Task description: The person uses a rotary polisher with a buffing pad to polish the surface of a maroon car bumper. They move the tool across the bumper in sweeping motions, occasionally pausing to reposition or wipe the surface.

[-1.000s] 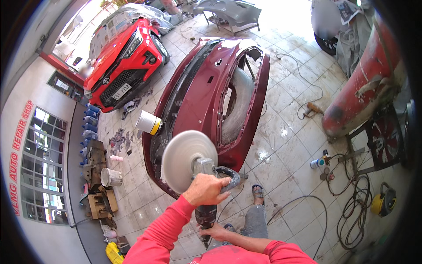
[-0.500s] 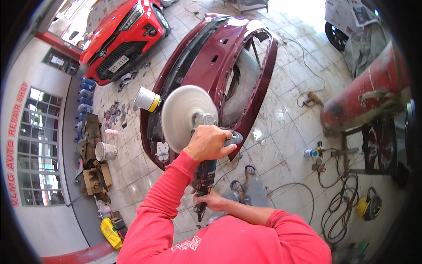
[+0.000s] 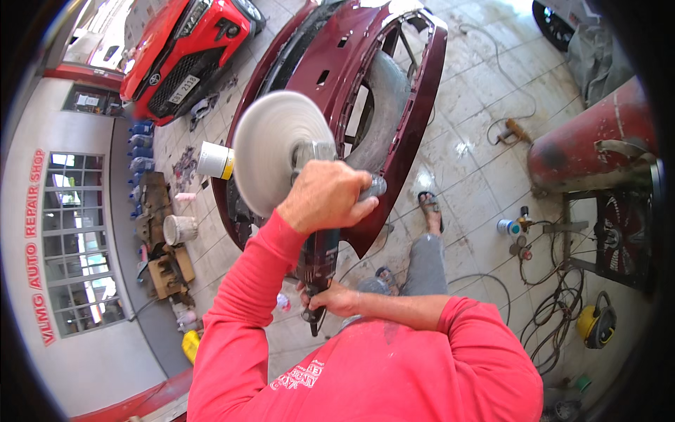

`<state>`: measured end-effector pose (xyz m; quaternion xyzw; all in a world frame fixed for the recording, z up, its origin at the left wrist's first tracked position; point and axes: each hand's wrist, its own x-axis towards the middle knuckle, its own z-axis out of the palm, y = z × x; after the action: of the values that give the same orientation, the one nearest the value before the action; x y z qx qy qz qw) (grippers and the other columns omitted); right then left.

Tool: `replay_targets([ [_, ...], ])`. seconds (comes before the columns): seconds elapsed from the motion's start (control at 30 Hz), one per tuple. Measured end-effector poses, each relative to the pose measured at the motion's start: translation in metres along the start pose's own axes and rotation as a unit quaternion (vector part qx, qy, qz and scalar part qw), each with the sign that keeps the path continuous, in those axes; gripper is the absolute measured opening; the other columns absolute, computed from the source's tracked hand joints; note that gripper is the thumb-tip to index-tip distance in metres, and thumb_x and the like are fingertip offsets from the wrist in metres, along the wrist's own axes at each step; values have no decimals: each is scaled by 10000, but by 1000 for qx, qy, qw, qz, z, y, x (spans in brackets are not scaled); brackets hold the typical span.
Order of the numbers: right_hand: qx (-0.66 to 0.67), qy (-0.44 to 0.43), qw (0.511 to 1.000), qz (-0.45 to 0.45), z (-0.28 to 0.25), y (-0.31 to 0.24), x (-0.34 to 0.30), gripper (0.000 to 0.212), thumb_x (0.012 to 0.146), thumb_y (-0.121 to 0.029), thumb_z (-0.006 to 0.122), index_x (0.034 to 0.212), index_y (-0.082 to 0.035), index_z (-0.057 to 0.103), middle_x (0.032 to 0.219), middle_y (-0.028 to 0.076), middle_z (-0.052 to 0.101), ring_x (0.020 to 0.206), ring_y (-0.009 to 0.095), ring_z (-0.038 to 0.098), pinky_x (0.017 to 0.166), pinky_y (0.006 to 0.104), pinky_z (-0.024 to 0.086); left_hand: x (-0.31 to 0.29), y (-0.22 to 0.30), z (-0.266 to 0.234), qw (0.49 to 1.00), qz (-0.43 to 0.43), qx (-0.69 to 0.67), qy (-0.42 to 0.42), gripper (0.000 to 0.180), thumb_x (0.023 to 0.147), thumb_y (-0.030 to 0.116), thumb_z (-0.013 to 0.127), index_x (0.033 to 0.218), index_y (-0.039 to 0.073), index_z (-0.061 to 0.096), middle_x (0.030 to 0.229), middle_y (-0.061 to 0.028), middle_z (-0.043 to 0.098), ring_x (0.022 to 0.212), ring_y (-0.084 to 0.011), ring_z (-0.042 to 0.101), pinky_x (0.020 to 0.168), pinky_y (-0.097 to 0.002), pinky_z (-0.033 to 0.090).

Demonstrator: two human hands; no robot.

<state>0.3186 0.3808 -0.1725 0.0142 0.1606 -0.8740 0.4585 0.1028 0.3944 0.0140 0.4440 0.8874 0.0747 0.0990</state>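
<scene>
My left hand (image 3: 325, 195) is closed around the front side handle of a polisher (image 3: 318, 260), whose dark body runs back toward my chest. At its rear end my right hand (image 3: 333, 298) is wrapped round the grip. The polisher's round white pad (image 3: 274, 151) faces left, with circular streaks of blur across it. Behind it stands a maroon car bumper (image 3: 380, 84), partly hidden by the pad and my left hand. Whether the pad touches the bumper cannot be told. A white tub with a yellow band (image 3: 213, 160) shows left of the pad, by the bumper's edge.
A red car (image 3: 176, 63) is at the far left. Along the left wall are a white bucket (image 3: 180, 230) and blue bottles (image 3: 140, 149). On the right lie a red tank (image 3: 590, 141), coiled hoses (image 3: 559, 316) and a spray gun (image 3: 512, 132). A cord (image 3: 492, 281) crosses the tiles.
The polisher, held in both hands, has shifted up and left in the picture. One of my feet has stepped forward to the right. The whole view has shifted somewhat.
</scene>
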Motion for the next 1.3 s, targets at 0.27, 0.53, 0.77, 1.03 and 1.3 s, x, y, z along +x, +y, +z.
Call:
replay_targets([
  [0.27,51,-1,998,-26,6,-132,4,516,755,70,669,1254,-18,573,921,39,634,886,171,623,822,324,498,141,-33,-47,997,-16,17,-68,370,849,399,808,1002,63,813,728,-205,698,753,-411,720,707,-489,564],
  [0.53,89,17,994,-67,-12,-241,12,512,729,88,661,1223,-20,578,898,41,627,870,171,623,795,322,497,262,-66,-63,996,4,10,-85,424,842,418,804,1014,32,825,829,-224,752,791,-408,747,757,-471,602],
  [0.77,88,23,994,-55,-21,-268,17,512,723,106,645,1213,-25,573,898,51,608,864,186,615,804,336,493,280,-82,-63,998,-14,-1,-64,450,829,413,814,1053,22,824,845,-235,752,802,-401,753,773,-450,607],
  [1.03,15,11,1000,17,-10,-161,-9,530,743,92,678,1252,-24,586,954,77,667,962,203,662,874,357,525,155,-41,-54,998,-36,-17,-50,342,851,376,817,987,62,815,688,-188,678,685,-400,700,641,-476,541],
  [1.3,-5,8,997,74,-24,-136,-22,544,789,108,685,1304,-47,601,1022,65,675,1038,207,667,930,350,537,114,-24,-34,998,-57,-6,-9,343,857,381,801,1017,78,797,715,-193,688,731,-400,709,668,-484,548],
])
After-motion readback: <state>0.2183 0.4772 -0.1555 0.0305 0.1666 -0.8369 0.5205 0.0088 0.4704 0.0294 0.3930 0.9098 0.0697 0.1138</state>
